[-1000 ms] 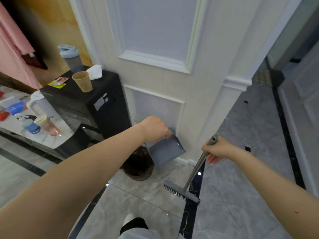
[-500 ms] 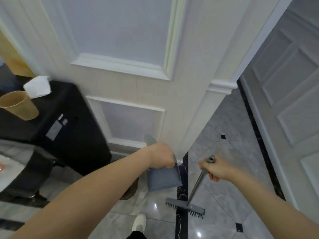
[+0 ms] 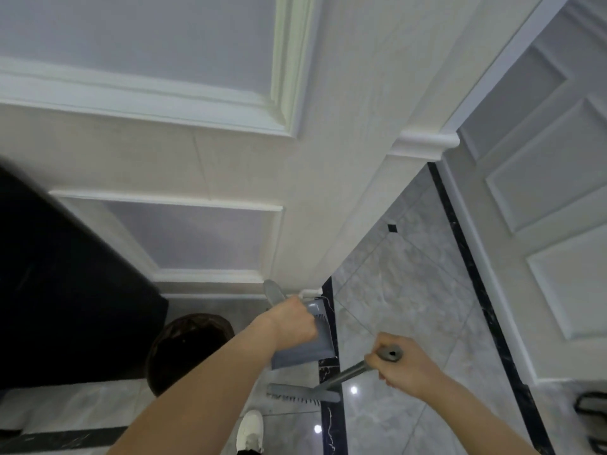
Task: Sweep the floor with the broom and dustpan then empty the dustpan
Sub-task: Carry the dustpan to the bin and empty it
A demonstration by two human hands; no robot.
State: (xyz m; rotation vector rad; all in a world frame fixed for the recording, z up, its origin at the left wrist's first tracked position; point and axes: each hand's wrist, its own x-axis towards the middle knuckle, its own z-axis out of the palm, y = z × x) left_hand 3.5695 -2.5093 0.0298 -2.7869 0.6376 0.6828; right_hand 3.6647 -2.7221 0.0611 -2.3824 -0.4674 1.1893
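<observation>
Dustpan (image 3: 305,351), grey, hangs in the air near the foot of a white panelled wall (image 3: 328,198), just right of a dark round bin (image 3: 187,346) that stands on the floor beside a black cabinet (image 3: 65,290). Left hand (image 3: 292,320) curls tightly around the dustpan's handle. Below it, a grey broom (image 3: 302,392) rests its bristled head on the grey marble floor (image 3: 410,290). Right hand (image 3: 404,366) grips the top of the broom's slanted handle. A white shoe (image 3: 251,430) shows at the bottom.
</observation>
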